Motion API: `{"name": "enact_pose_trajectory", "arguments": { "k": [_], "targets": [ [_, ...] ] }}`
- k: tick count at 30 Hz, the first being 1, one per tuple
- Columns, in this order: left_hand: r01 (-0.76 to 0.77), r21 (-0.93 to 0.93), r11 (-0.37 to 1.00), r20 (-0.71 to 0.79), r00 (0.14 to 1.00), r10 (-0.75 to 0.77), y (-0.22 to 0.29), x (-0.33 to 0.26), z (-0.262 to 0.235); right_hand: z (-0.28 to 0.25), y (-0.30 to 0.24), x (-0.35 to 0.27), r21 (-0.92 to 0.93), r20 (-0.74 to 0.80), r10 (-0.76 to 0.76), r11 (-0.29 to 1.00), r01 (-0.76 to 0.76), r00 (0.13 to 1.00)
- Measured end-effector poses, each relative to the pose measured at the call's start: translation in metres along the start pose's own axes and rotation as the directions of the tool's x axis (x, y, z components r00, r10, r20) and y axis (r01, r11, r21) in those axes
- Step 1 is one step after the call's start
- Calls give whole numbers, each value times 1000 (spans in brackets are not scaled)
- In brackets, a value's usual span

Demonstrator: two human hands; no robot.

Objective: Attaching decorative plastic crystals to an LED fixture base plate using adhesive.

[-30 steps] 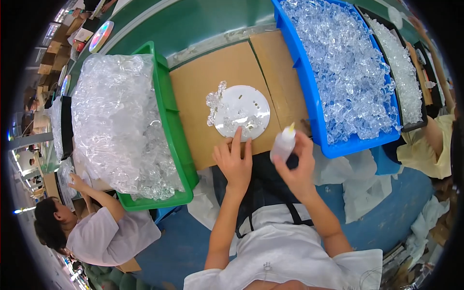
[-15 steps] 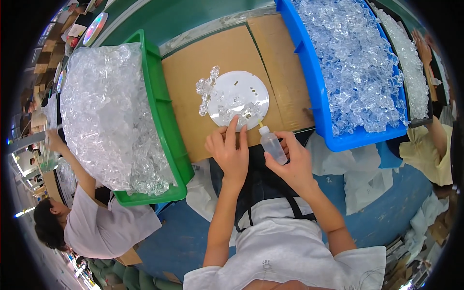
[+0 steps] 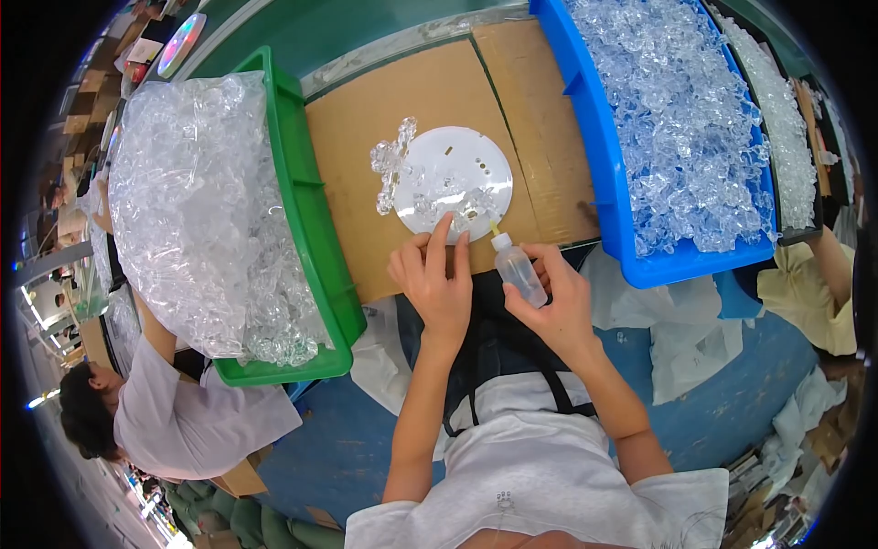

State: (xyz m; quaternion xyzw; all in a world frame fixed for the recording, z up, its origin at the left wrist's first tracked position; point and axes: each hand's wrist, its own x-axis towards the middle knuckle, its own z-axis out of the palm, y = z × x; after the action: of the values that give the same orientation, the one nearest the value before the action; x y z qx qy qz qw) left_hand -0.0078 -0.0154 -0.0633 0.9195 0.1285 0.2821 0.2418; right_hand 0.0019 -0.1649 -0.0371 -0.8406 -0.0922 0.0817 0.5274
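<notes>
A round white disc (image 3: 430, 156) lies on the cardboard, with several small clear plastic pieces (image 3: 471, 201) on its near half. My left hand (image 3: 434, 284) is at the disc's near edge, fingers apart, the index finger stretched out to the clear pieces; whether it presses on one I cannot tell. My right hand (image 3: 560, 297) grips a small translucent squeeze bottle (image 3: 519, 273) with a thin yellowish tip. The bottle is tilted, its tip at the disc's near right edge. Beside the disc's left edge lies a cluster of clear plastic parts (image 3: 391, 165).
A green bin (image 3: 315, 238) on the left holds a bulging bag of clear parts (image 3: 192, 201). To the right stands a blue bin (image 3: 599, 174) heaped with clear pieces, then a black tray (image 3: 798, 235). Cardboard (image 3: 366, 101) covers the table. Co-workers sit on both sides.
My hands and the bottle stay nearly in place. The disc appears slightly higher in view as the view shifts a little. The co-worker on the left has moved an arm.
</notes>
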Motion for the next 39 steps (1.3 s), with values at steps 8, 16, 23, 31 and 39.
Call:
{"name": "enact_pose_trajectory", "arguments": {
  "k": [8, 16, 23, 31, 39],
  "targets": [
    [4, -24, 1000, -4, 1000, -4, -4, 0, 1, 2, 2, 4, 23, -6, -19, 1000, 19, 1000],
    [-34, -2, 999, 37, 999, 35, -5, 0, -1, -4, 7, -7, 58, 8, 36, 998, -36, 999],
    [5, 1, 1000, 131, 991, -5, 10, -9, 3, -19, 7, -9, 113, 9, 22, 993, -23, 1000],
    [53, -156, 986, 227, 974, -16, 23, 1, 9, -25, 16, -11, 85, -40, 49, 995, -46, 998],
    [27, -168, 985, 190, 982, 6, 23, 6, 11, -20, 14, -3, 77, -67, 55, 996, -49, 996]
  ]
}}
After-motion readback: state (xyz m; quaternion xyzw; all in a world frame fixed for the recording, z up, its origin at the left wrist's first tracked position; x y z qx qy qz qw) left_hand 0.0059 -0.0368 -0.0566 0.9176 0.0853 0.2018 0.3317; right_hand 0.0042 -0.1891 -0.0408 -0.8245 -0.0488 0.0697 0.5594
